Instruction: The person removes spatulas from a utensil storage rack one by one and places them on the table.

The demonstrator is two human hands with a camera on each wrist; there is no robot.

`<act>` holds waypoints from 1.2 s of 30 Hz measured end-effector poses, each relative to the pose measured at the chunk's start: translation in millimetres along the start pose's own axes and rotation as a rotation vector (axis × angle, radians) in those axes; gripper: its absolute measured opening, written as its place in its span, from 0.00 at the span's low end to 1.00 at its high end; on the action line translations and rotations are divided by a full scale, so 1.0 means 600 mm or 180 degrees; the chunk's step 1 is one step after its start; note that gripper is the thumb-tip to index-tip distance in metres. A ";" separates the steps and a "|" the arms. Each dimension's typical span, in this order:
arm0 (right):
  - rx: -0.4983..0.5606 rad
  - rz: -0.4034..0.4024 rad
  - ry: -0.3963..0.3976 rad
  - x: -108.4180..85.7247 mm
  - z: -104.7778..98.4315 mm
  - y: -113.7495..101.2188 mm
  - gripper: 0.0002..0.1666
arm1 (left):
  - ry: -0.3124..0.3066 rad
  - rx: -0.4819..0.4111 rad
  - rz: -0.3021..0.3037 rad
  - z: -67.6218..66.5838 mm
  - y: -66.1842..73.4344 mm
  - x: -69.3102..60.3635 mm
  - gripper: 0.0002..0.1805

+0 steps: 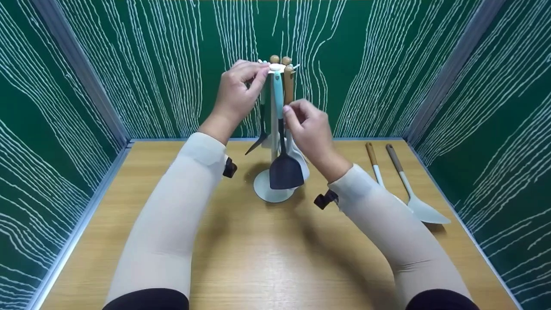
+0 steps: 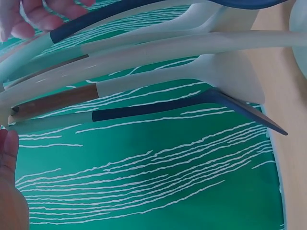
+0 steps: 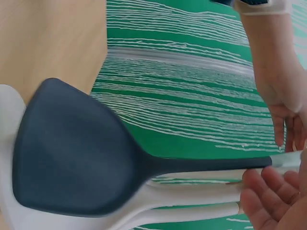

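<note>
A white utensil stand (image 1: 263, 187) rises upright at the back centre, hung with several utensils. My left hand (image 1: 241, 88) holds the edge of its white top between thumb and index finger; in the left wrist view part of this hand (image 2: 10, 187) shows beside the handle ends. On the near side hangs a dark turner (image 1: 286, 172) with a turquoise handle. My right hand (image 1: 312, 131) pinches low on that handle, its fingertips beside the dark neck. The right wrist view shows these fingers (image 3: 271, 189) at the joint, the wide blade (image 3: 72, 153) hanging free.
To the right on the wooden table (image 1: 258, 258) lie a pale turner (image 1: 426, 211) with a brown handle and another utensil with a wooden handle (image 1: 370, 153), partly hidden by my right sleeve. Green walls with white lines stand at the back and both sides.
</note>
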State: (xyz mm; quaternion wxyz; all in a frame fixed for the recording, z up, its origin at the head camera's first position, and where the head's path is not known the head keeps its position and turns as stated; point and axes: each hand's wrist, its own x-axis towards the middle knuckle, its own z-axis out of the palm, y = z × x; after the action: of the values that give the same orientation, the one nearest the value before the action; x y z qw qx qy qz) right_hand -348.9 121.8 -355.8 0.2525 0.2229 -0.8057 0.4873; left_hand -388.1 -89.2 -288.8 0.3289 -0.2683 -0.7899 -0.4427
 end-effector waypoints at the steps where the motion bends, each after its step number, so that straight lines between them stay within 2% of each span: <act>1: -0.0108 0.0004 -0.0014 -0.004 0.002 -0.001 0.15 | -0.0006 -0.0002 -0.0007 0.000 0.000 0.000 0.15; 7: -0.0516 0.0147 -0.0222 -0.019 0.016 -0.006 0.17 | -0.0033 -0.0018 -0.0021 -0.003 0.002 0.001 0.15; 12: -0.0483 0.0402 -0.0501 -0.025 0.033 0.003 0.19 | -0.0069 0.0007 -0.0114 -0.006 0.005 0.000 0.15; 17: -0.0284 0.0478 -0.0697 -0.031 0.049 0.013 0.22 | -0.0078 0.0016 -0.0120 -0.005 0.004 -0.002 0.15; 22: -0.0097 0.0441 -0.0699 -0.032 0.054 0.018 0.23 | -0.0048 -0.0015 -0.0030 -0.004 0.005 -0.003 0.15; 30: -0.0163 0.0160 -0.0603 -0.036 0.055 0.022 0.19 | -0.0075 -0.0014 -0.0048 -0.004 0.005 -0.002 0.16; 36: -0.0059 0.0089 -0.0592 -0.039 0.055 0.023 0.14 | -0.0073 -0.0033 -0.0030 -0.005 0.002 -0.003 0.16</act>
State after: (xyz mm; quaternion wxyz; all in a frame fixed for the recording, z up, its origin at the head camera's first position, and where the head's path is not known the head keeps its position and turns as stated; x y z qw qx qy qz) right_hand -345.5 100.8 -392.5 0.1719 0.2534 -0.8332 0.4605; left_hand -385.2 -91.4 -288.4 0.3163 -0.2713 -0.7926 -0.4452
